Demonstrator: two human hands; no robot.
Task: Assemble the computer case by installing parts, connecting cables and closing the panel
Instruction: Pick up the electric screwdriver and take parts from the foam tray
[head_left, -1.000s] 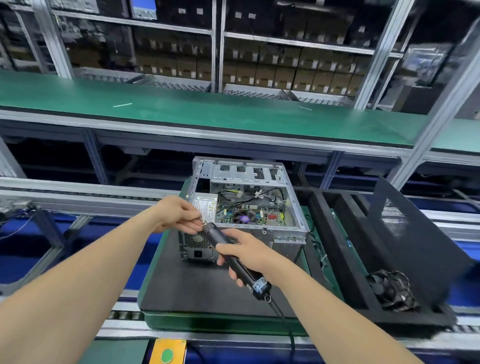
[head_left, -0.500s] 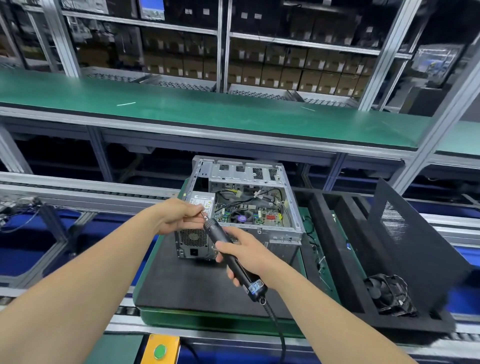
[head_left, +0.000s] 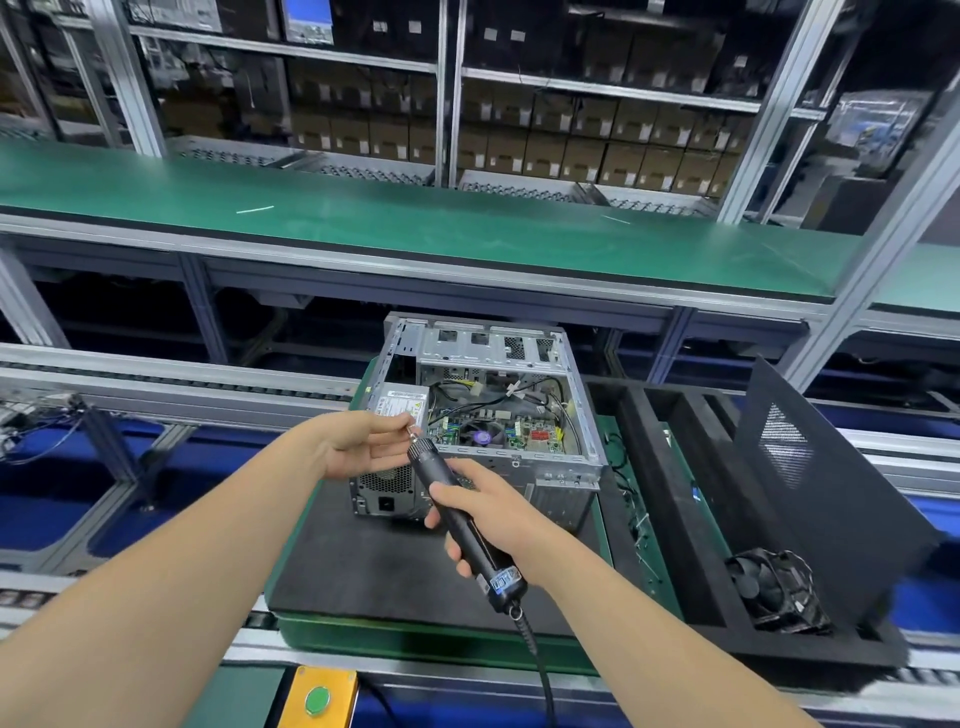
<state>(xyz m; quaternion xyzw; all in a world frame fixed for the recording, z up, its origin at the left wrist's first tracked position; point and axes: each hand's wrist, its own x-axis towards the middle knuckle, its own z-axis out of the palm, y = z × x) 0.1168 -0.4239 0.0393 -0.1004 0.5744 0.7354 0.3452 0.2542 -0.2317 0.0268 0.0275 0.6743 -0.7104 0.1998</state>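
An open silver computer case (head_left: 550, 467) lies on a black mat (head_left: 353, 566), its motherboard and cables showing and a power supply (head_left: 400, 402) at its left end. My right hand (head_left: 483, 512) grips a black corded electric screwdriver (head_left: 462, 525), tip pointing up and away. My left hand (head_left: 363, 441) pinches a small screw (head_left: 412, 429) at that tip, the other fingers spread. Both hands hover just in front of the case's near left corner.
A black foam tray (head_left: 654, 525) to the right holds a black side panel (head_left: 810, 488) leaning upright and a fan (head_left: 774, 587). A green conveyor shelf (head_left: 415, 218) runs behind. A yellow box with a green button (head_left: 318, 699) sits at the near edge.
My left hand's fingers have opened out while still pinching the screw at the driver tip. The view shifted slightly; the hands stayed in front of the case.
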